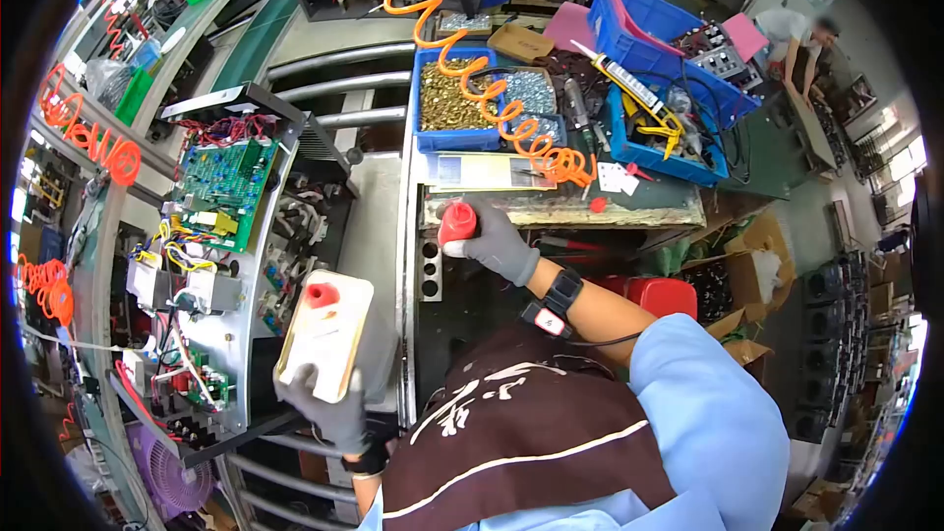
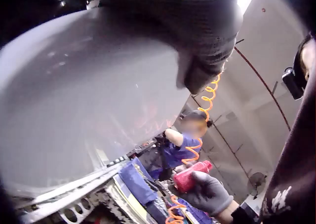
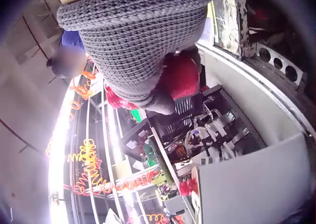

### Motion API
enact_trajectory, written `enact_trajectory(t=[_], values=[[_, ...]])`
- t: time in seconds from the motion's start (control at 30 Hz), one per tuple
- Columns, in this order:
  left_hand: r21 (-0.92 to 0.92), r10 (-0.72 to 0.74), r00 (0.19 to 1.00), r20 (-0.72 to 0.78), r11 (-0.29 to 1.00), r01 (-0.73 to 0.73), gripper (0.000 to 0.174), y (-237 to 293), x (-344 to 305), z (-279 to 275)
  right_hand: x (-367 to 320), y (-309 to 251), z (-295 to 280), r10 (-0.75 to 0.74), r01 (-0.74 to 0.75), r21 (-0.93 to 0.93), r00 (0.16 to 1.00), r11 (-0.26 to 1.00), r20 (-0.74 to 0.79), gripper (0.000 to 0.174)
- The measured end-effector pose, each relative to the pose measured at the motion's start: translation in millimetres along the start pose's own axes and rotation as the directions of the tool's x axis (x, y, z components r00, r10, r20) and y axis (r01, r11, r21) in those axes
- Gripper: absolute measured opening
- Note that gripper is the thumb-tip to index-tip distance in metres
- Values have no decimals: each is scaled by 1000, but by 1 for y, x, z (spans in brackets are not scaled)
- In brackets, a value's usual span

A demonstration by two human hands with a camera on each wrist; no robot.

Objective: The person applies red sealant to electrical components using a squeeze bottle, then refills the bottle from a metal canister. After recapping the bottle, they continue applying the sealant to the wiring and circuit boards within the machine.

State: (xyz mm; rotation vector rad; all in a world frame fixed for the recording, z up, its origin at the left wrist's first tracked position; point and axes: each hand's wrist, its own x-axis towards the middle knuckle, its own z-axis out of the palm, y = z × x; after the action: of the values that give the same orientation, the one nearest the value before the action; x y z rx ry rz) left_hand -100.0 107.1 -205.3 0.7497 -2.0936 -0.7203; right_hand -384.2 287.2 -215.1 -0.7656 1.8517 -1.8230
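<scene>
My left hand point(image 1: 329, 413), in a grey glove, grips the near end of a white boxy container point(image 1: 334, 349) with a red round piece point(image 1: 321, 295) on its far end. Its smooth pale side point(image 2: 84, 105) fills much of the left wrist view, under the gloved fingers. My right hand point(image 1: 500, 246), also gloved, is wrapped around a small red bottle point(image 1: 457, 224) with a narrower neck. In the left wrist view the bottle point(image 2: 192, 177) lies tilted in that hand. Left of the container stands an opened metal chassis with a green circuit board point(image 1: 221, 182).
Beyond the right hand is a bench with a blue bin point(image 1: 457, 141) of brass-coloured small parts and a blue tool box point(image 1: 669, 172). An orange coiled hose point(image 1: 482, 88) hangs across it. Metal rollers point(image 1: 339, 84) run under the chassis. Other people are farther off.
</scene>
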Motion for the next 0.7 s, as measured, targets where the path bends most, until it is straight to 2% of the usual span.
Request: enact_trajectory(t=[0.03,0.1,0.13,0.17,0.23,0.27,0.3,0.37,0.43,0.47,0.5,0.53,0.57,0.63,0.67,0.7], values=[[-1,-82,997,-8,997,82,62,-19,-14,-8,0,7,-3,5,-5,-16,1000,1000,-6,49],[-91,-91,996,-20,992,89,67,-37,-34,-19,-2,27,-14,-21,18,-41,998,999,-63,50],[-54,-123,992,27,991,125,70,-44,-40,-20,-8,28,-19,20,-19,17,994,1000,-106,51],[-12,-155,985,70,988,156,74,-50,-46,-22,-13,33,-26,23,-23,-1,991,1000,-130,51],[-19,-17,1000,-4,1000,17,84,-58,-66,-42,-21,55,-45,61,-73,-28,949,997,-309,48],[58,18,1000,18,998,-19,89,-65,-68,-46,-27,69,-58,131,-135,19,906,991,-402,43],[101,-28,999,17,995,27,90,-73,-72,-49,-35,83,-74,103,-120,0,849,993,-519,40],[177,-17,999,33,984,11,89,-67,-67,-51,-49,118,-117,49,-131,-70,732,989,-679,39],[105,-113,993,26,988,110,89,-58,-66,-49,-66,161,-174,68,-209,-68,579,975,-812,41],[113,-153,988,34,982,148,91,-53,-65,-50,-74,162,-196,43,-311,-134,502,941,-864,42],[123,-191,981,40,975,185,93,-47,-64,-49,-80,162,-218,6,-411,-188,427,892,-904,44],[53,-232,972,20,972,231,92,-32,-60,-44,-84,168,-242,3,-508,-208,384,836,-923,46],[110,-222,975,4,969,220,92,-36,-63,-44,-88,175,-265,-2,-602,-222,344,767,-939,48],[132,-271,962,-19,953,271,95,-31,-64,-44,-93,185,-300,1,-669,-199,286,716,-958,50],[81,-275,961,17,959,273,89,-42,-69,-50,-93,181,-312,-14,-656,-186,258,732,-966,49],[192,-210,977,26,961,201,86,-47,-71,-54,-90,179,-318,-19,-640,-174,241,748,-970,47]])
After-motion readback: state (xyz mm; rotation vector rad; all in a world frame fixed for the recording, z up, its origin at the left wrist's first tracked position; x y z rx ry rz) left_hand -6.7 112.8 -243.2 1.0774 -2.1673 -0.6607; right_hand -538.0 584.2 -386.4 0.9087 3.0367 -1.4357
